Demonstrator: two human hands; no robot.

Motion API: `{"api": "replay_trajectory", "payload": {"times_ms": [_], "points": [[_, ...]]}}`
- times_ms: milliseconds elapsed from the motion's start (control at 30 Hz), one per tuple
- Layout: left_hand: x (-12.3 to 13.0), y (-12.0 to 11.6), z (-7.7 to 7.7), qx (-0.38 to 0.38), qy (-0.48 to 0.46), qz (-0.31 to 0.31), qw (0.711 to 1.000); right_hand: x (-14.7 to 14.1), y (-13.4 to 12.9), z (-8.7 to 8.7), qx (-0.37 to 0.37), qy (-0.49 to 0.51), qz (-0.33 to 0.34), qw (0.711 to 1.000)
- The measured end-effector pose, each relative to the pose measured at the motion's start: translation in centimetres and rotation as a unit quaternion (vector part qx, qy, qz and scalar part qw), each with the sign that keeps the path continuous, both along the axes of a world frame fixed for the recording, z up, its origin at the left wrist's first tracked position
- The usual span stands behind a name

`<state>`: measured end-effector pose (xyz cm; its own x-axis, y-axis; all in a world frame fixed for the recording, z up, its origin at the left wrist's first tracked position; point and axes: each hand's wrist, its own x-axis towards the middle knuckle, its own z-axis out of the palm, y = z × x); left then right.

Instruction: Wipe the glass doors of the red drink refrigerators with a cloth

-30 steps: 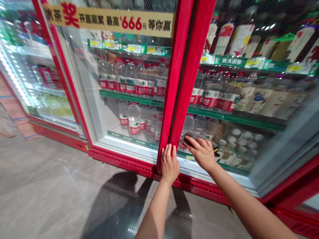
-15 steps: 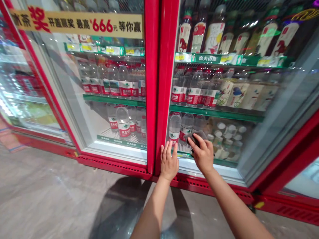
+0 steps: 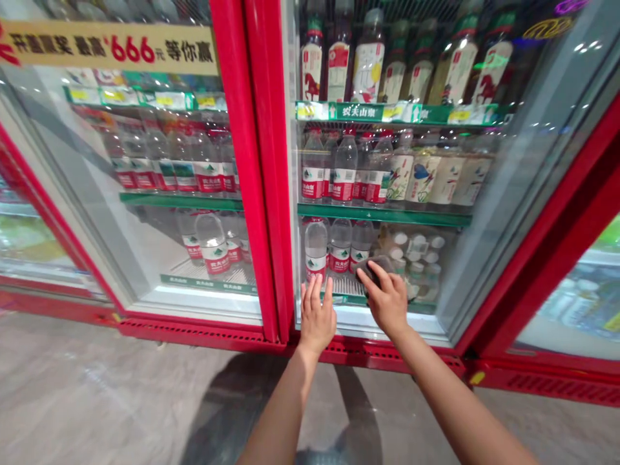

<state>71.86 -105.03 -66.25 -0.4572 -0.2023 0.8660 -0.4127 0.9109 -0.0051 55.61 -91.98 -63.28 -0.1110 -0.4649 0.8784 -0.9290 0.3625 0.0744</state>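
Note:
My left hand point(image 3: 318, 316) lies with outstretched fingers against the lower part of a glass cooler door point(image 3: 349, 326), just right of the red door frame point(image 3: 266, 194). Beside it on the same pane, my right hand point(image 3: 390, 300) is closed on a dark grey cloth point(image 3: 382, 263), pressing it to the glass. Part of the cloth is hidden under the fingers. Behind the pane, near the hands, stand a water bottle point(image 3: 316, 248) with a red and white label and several white-capped bottles point(image 3: 415, 268).
Higher shelves hold rows of water bottles point(image 3: 343, 168) and tea bottles point(image 3: 371, 61). A second cooler door point(image 3: 165, 155) with a yellow banner point(image 3: 111, 48) is on the left. Another red-framed cooler point(image 3: 571, 310) stands at right. Grey floor point(image 3: 121, 394) lies below.
The view has swung to the right. Both hands have slid slightly rightward along the glass relative to the bottles, the right one still with the cloth.

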Motion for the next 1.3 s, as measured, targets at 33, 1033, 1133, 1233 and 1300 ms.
{"api": "replay_trajectory", "payload": {"times_ms": [33,1033,1133,1233,1300], "points": [[-0.3,0.2,-0.1,0.001,-0.008,-0.004,1.0,0.3,-0.1,-0.3,0.034,0.013,0.009,0.999],[-6.1,4.4,0.1,0.0,-0.112,-0.06,0.992,-5.6,6.9,-3.3,-0.036,0.005,-0.04,0.999],[-6.5,4.9,0.3,-0.001,-0.132,-0.068,0.989,-5.8,6.5,-2.2,-0.012,-0.001,-0.027,1.0],[-6.8,5.3,0.5,-0.005,-0.153,-0.071,0.986,-7.4,7.7,-1.4,-0.059,-0.055,-0.049,0.996],[-6.8,5.4,0.7,-0.009,-0.163,-0.072,0.984,-8.3,9.0,-2.2,-0.106,-0.096,-0.069,0.987]]}}
